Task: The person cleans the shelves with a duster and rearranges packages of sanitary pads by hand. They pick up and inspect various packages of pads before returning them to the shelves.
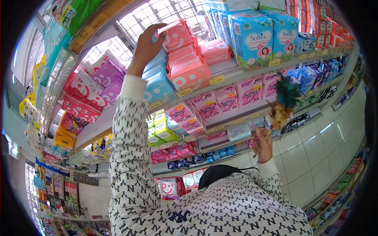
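My left hand is raised to the upper shelf, its fingers and thumb closed on the left edge of a coral-pink "easyday" pack. This pack sits on top of similar pink packs, with blue packs just left of them. Lower on the right, my right hand is closed around the thin handle of a feather duster. The duster points upward, with tan feathers near the hand and dark green ones at the tip. It is in front of the lower shelves.
Blue Softex maternity packs stand right of the pink stack. Pink Softex packs line the shelf below. Price tags run along the shelf edge. Purple and red packs fill the left shelf. Another stocked shelf borders the tiled floor.
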A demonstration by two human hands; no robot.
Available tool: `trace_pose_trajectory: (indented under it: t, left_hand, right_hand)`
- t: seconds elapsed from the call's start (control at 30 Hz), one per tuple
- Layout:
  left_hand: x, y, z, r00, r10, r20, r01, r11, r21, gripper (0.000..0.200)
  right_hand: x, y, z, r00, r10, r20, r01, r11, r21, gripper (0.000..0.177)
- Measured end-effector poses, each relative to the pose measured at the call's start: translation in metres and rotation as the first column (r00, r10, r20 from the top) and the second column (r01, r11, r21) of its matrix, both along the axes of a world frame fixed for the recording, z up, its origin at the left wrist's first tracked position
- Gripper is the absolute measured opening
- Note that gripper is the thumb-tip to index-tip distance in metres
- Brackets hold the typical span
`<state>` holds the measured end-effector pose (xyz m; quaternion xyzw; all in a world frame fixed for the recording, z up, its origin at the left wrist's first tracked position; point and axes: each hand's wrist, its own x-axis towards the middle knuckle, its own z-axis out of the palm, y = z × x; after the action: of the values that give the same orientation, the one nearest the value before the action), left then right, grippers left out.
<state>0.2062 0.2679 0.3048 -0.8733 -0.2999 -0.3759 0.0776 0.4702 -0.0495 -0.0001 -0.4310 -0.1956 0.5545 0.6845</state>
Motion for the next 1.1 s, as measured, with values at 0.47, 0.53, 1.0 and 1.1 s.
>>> trace_pose_trajectory:
  t: [0.47, 0.53, 1.0, 1.1]
  left_hand:
    - [-0.192, -0.403, -0.487, 0.539, 0.827, -0.164, -0.420, 0.095, -0.902, 0.043]
    - [-0.181, -0.504, -0.550, 0.617, 0.672, -0.409, -0.442, -0.135, -0.887, 0.046]
    - [-0.158, -0.635, -0.811, 0.636, 0.634, -0.440, 0.019, -0.583, -0.812, 0.033]
    - [-0.207, -0.596, -0.900, 0.722, 0.384, -0.576, -0.251, -0.630, -0.735, 0.041]
  right_hand:
    - [0.232, -0.122, -0.333, 0.845, -0.190, 0.501, 0.497, 0.626, -0.601, 0.027]
    - [0.270, -0.177, -0.440, 0.834, 0.068, 0.548, 0.361, 0.684, -0.634, 0.029]
    - [-0.067, -0.053, -0.413, -0.512, 0.848, 0.135, -0.114, 0.088, -0.990, 0.066]
    - [-0.151, -0.048, -0.497, -0.324, 0.943, 0.075, -0.065, 0.057, -0.996, 0.060]
